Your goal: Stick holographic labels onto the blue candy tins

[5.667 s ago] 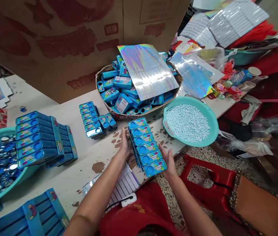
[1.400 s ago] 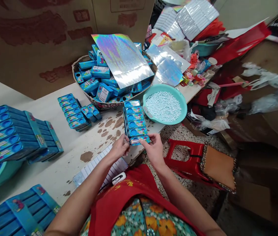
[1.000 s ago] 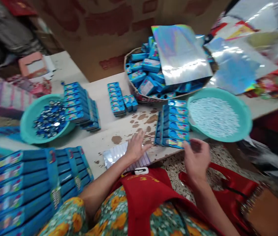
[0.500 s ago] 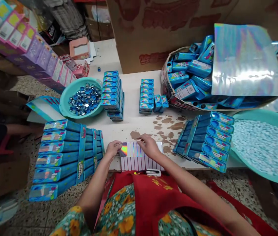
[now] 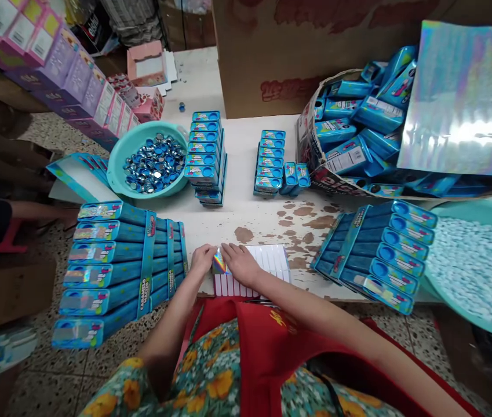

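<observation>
A sheet of narrow white label strips lies near the front edge of the table, with a shiny rainbow-coloured holographic piece over its upper left part. My left hand is closed at the left edge of this piece, its fingertips pinched there. Palm down, my right hand rests across the holographic piece with its fingers stretched out, hiding much of it. To the left stands a fanned stack of blue candy boxes. Another bundle of blue boxes sits to the right.
A turquoise basin holds blue and silver caps, and a larger turquoise basin holds pale candies. Stacks of small blue boxes stand farther back. A large holographic sheet leans over a carton of blue packets.
My right hand has moved left, from a pinch over the sheet's upper row to lying flat beside my left hand. White strips now show where holographic film was. The camera view has shifted slightly.
</observation>
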### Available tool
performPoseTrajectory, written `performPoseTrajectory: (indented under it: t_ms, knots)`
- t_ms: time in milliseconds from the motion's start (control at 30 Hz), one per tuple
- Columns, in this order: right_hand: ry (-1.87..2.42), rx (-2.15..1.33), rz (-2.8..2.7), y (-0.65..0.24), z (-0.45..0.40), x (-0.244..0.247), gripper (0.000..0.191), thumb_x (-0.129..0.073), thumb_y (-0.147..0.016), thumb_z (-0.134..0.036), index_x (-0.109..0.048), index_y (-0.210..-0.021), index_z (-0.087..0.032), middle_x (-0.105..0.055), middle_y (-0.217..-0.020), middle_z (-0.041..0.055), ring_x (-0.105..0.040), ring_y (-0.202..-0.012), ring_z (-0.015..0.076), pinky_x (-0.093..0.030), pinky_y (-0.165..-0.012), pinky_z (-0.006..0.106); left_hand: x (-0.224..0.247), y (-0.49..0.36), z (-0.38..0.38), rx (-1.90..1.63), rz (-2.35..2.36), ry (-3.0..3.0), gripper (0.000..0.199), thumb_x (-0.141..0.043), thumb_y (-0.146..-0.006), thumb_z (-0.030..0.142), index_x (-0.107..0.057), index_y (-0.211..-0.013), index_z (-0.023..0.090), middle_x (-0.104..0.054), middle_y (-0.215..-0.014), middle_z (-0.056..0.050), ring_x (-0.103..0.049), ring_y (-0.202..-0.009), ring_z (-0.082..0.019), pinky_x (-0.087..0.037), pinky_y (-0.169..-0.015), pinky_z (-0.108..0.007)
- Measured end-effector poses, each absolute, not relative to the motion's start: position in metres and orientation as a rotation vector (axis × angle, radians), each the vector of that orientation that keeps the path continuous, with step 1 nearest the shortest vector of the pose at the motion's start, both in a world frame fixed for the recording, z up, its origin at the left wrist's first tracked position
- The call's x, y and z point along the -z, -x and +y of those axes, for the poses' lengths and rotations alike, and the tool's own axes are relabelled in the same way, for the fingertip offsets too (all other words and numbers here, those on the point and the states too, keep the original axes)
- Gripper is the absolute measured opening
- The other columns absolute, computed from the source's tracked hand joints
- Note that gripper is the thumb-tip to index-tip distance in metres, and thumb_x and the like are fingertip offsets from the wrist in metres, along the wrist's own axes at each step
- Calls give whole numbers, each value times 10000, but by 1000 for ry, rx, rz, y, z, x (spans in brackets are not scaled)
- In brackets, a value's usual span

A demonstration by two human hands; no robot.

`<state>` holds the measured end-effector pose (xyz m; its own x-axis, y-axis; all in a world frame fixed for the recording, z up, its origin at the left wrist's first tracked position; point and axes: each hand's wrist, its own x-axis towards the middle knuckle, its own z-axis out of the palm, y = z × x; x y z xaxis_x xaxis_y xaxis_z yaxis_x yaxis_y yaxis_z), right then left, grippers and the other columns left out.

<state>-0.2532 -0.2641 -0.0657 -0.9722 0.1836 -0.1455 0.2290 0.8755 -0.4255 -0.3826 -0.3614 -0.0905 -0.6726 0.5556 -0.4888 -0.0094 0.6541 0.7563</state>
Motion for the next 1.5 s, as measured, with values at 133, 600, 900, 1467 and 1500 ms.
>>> performPoseTrajectory:
  t_ms: [133, 600, 900, 1467, 1500]
  knots:
    - [-428, 797, 2918, 254, -260, 59, 199, -487, -875, -171, -612, -1029, -153, -578, -1201, 125, -477, -1128, 247, -376, -916, 388, 94, 383, -358, -934, 2152, -435, 275, -521, -719, 406, -585, -617, 159, -506, -541, 22, -462, -565, -126, -352, -536, -220]
    - [-1895, 1986, 2506, 148, -217, -63, 102, -598, -817, -271, -647, -778, -189, -637, -736, -6, -578, -716, 127, -447, -689, 244, -44, 313, -268, -752, 1311, -1004, 319, -468, -861, 410, -564, -703, 150, -562, -592, 2, -533, -609, -121, -422, -658, -245]
    - [-2935, 860, 2564, 43, -195, -79, 122, -633, -784, -322, -700, -809, -223, -544, -897, 35, -522, -895, 178, -418, -843, 350, -84, 222, -157, -575, 993, -1332, 183, -382, -884, 325, -449, -1008, 209, -497, -551, 72, -456, -463, -91, -351, -476, -200]
    - [-3270, 894, 2303, 11, -177, -48, 229, -564, -782, -283, -545, -971, -154, -581, -935, 78, -554, -841, 186, -464, -741, 346, 17, 247, -174, -667, 1582, -1249, 183, -514, -776, 378, -528, -795, 197, -585, -630, 16, -555, -582, -140, -397, -578, -246]
    - [-3277, 634, 2423, 14, -184, -52, 255, -570, -784, -263, -546, -1013, -154, -566, -997, 99, -543, -897, 202, -459, -763, 364, 23, 271, -191, -663, 1748, -1246, 184, -506, -780, 372, -544, -823, 197, -606, -699, -3, -573, -656, -158, -411, -627, -263]
